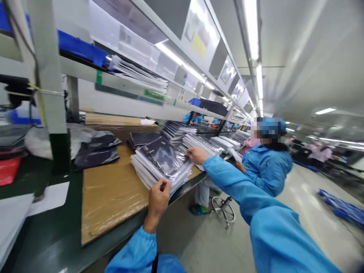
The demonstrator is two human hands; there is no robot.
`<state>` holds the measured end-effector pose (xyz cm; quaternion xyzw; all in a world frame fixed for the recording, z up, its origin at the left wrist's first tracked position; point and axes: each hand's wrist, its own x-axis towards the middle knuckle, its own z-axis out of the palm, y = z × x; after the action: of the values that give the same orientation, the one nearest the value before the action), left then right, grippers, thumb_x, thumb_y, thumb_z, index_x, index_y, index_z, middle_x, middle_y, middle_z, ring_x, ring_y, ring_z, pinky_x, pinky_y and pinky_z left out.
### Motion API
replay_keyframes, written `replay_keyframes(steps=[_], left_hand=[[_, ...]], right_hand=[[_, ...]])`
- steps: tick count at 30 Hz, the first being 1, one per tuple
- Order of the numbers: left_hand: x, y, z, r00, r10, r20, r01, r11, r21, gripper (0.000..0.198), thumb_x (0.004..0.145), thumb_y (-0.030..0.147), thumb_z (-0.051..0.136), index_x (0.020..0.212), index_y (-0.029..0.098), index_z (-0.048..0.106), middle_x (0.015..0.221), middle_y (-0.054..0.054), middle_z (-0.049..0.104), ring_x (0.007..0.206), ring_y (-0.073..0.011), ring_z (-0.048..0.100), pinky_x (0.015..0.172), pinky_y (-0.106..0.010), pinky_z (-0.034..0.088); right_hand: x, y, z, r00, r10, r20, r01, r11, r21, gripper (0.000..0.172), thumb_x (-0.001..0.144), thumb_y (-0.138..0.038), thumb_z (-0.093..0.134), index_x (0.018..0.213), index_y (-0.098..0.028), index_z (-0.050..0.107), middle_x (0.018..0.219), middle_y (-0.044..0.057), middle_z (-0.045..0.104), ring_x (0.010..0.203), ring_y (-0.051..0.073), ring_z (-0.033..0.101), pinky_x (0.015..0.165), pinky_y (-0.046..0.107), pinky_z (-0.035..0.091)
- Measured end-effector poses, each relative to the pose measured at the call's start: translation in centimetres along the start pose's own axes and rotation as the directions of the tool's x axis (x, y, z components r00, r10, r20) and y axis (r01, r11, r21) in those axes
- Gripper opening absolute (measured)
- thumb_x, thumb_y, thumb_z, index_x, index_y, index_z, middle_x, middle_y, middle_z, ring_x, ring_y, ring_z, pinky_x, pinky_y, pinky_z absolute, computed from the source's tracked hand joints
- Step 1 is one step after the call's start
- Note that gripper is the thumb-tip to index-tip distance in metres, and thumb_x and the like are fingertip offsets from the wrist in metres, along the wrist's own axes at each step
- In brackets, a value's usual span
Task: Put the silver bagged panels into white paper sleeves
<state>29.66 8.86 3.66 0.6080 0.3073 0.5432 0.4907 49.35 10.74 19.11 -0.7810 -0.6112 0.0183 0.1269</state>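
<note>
A stack of flat white packets (148, 172) lies on the brown board, and on top is a glossy clear plastic bag (166, 155) with a dark sheet inside. My left hand (158, 200) is closed at the near corner of this bag, thumb and fingers pinched on its edge. At the bag's right edge, my right hand (197, 155) also pinches the plastic, its arm stretched forward. The bag rests on the stack between both hands.
A brown board (113, 197) covers part of the green bench (42, 235). More packet stacks (179, 131) stand behind. Dark bagged items (98, 149) lie left, by a white post (47, 68). A co-worker in blue (263, 167) sits at right, near a wheeled stool (223, 208).
</note>
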Motion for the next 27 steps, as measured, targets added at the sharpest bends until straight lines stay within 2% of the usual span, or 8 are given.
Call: replay_keyframes(steps=[3,5,8,12,16,22,25,27], left_hand=[[0.2,1.0,-0.1,0.998,0.03,-0.052,-0.025,0.996,0.087,0.035,0.082,0.047,0.054,0.062,0.019,0.057,0.053,0.004,0.046,0.052,-0.0109,0.044,0.053,-0.022,0.035],[0.4,1.8,-0.1,0.996,0.036,-0.079,-0.027,0.993,0.113,0.034,0.081,0.047,0.054,0.062,0.019,0.057,0.053,0.004,0.049,0.052,-0.0112,0.046,0.053,-0.022,0.036],[0.7,2.5,-0.1,0.994,-0.045,-0.099,0.053,0.996,0.074,0.031,0.079,0.048,0.055,0.067,0.02,0.059,0.05,0.004,0.052,0.047,-0.0128,0.049,0.05,-0.023,0.039],[0.7,1.9,0.5,0.975,-0.19,-0.116,0.172,0.973,-0.154,0.026,0.073,0.045,0.06,0.067,0.021,0.053,0.045,0.006,0.051,0.044,-0.0169,0.058,0.047,-0.026,0.046],[0.6,1.4,0.6,0.957,-0.236,-0.171,0.183,0.943,-0.279,0.022,0.063,0.035,0.061,0.06,0.022,0.044,0.045,0.006,0.051,0.049,-0.0206,0.064,0.048,-0.028,0.05],[1.2,2.7,-0.6,0.896,-0.362,-0.258,0.252,0.892,-0.376,0.031,0.05,0.031,0.066,0.068,0.021,0.043,0.046,0.009,0.049,0.04,-0.0185,0.058,0.039,-0.026,0.044],[1.2,2.6,-2.9,0.855,-0.364,-0.37,0.226,0.903,-0.365,0.036,0.049,0.026,0.065,0.081,0.02,0.049,0.056,0.007,0.058,0.041,-0.0142,0.055,0.041,-0.025,0.045],[0.8,2.2,-5.8,0.84,-0.307,-0.447,0.208,0.944,-0.257,0.032,0.05,0.028,0.063,0.08,0.021,0.054,0.059,0.006,0.06,0.044,-0.0143,0.054,0.043,-0.026,0.045]], right_hand=[[-1.2,-1.3,0.8,0.999,-0.017,-0.04,0.013,0.993,-0.118,0.017,0.09,-0.014,0.055,0.088,-0.014,0.072,0.116,0.02,0.065,0.121,0.034,0.051,0.093,0.041,0.045],[-1.4,-2.0,1.1,0.999,-0.021,-0.037,0.016,0.992,-0.124,0.018,0.091,-0.014,0.054,0.096,-0.014,0.071,0.131,0.023,0.056,0.132,0.035,0.041,0.1,0.043,0.041],[-0.7,-2.0,0.5,0.998,0.048,-0.035,-0.049,0.998,-0.026,0.017,0.093,-0.016,0.053,0.102,-0.014,0.068,0.125,0.022,0.059,0.126,0.035,0.046,0.097,0.043,0.042],[0.6,-0.5,-0.6,0.986,0.161,0.035,-0.164,0.945,0.284,0.024,0.1,-0.032,0.049,0.094,-0.015,0.064,0.093,0.014,0.067,0.088,0.026,0.064,0.073,0.034,0.052],[-0.3,1.0,0.1,0.975,0.101,0.199,-0.203,0.768,0.607,0.035,0.097,-0.045,0.056,0.08,-0.015,0.057,0.066,0.004,0.062,0.057,0.014,0.058,0.051,0.023,0.051],[-2.5,0.9,1.8,0.952,-0.088,0.292,-0.221,0.461,0.859,0.031,0.094,-0.029,0.062,0.069,-0.015,0.052,0.056,-0.002,0.057,0.046,0.007,0.051,0.041,0.015,0.044],[-3.9,0.2,2.5,0.948,-0.185,0.258,-0.199,0.284,0.938,0.03,0.093,-0.023,0.063,0.068,-0.016,0.049,0.055,-0.002,0.056,0.048,0.008,0.055,0.045,0.015,0.047],[-5.8,0.0,3.5,0.946,-0.243,0.216,-0.176,0.173,0.969,0.027,0.092,-0.026,0.065,0.072,-0.017,0.05,0.058,-0.003,0.057,0.051,0.008,0.058,0.048,0.016,0.05]])
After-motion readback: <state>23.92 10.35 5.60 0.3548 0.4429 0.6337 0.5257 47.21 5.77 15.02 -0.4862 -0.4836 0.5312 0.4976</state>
